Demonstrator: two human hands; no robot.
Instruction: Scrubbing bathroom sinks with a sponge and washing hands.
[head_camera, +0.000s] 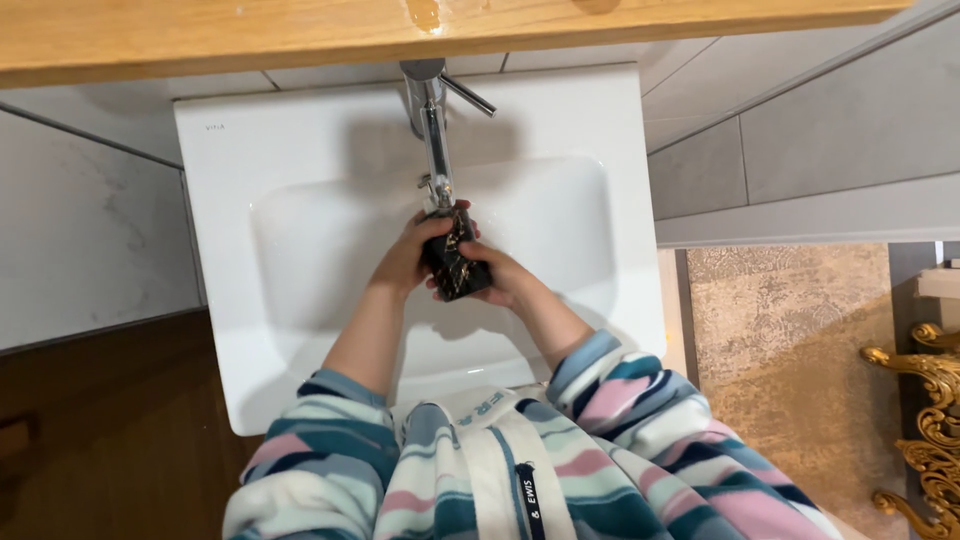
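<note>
Holding a black bottle (456, 258) with thin gold veins, both hands meet over the white sink (300, 250), just below the spout of the chrome tap (434, 130). The left hand (408, 255) wraps its fingers around the bottle's top and far side; the right hand (505, 278) grips the lower end from the other side. The bottle lies tilted above the basin. Striped fleece sleeves (610, 385) are pushed up the forearms. A wooden shelf (200, 35) runs above the tap.
</note>
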